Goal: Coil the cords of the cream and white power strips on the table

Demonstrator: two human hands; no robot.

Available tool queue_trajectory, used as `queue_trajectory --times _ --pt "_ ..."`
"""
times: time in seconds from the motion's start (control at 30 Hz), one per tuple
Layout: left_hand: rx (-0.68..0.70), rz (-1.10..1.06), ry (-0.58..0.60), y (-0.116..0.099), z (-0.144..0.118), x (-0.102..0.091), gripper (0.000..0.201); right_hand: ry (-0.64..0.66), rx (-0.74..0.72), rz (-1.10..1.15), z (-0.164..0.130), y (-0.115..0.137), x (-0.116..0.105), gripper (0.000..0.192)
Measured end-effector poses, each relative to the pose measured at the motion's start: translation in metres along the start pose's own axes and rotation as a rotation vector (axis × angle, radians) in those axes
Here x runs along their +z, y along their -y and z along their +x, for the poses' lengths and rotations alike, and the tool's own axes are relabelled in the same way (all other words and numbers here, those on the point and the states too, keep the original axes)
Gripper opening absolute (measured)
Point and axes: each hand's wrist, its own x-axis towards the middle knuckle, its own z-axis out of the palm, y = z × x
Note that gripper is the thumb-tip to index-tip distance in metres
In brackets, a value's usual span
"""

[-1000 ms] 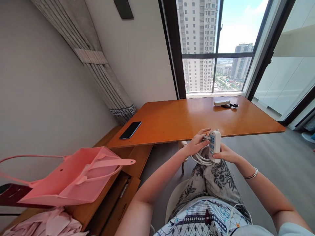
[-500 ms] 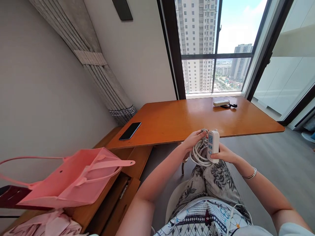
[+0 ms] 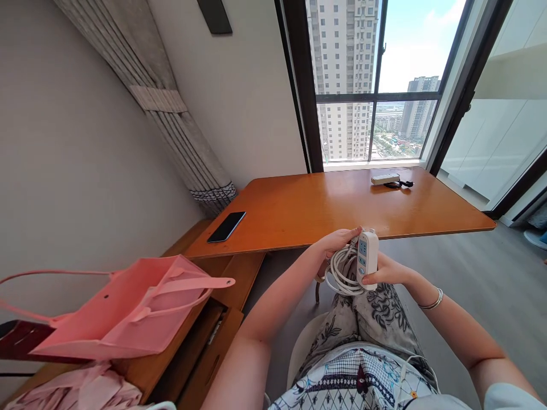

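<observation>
Just smooth white power strip [image 3: 367,258] in clasped right hand [image 3: 384,273], left hand [image 3: 335,242] gripping coiled cord [image 3: 339,273].

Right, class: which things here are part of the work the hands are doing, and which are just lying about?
In hand:
left hand
right hand
white power strip
coiled white cable

Lying about:
black phone
second power strip on the wooden table
pink bag

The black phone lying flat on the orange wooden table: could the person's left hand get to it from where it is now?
Probably yes. The black phone lies alone near the table's near-left corner, with bare wood between. But the left hand is busy on the coiled white cable of the white power strip, so it would have to let go first.
</observation>
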Motion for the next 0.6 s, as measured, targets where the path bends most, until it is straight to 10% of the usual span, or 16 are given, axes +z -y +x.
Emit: queue_trajectory --times 0.43,0.6 --pt "0.033 0.137 -0.138 0.005 0.003 0.009 0.058 -0.223 0.101 -0.156 -0.003 -0.003 0.011 0.081" --pt "-0.021 0.198 -0.069 0.01 0.009 0.005 0.044 -0.305 0.163 -0.233 -0.006 -0.001 0.019 0.12"
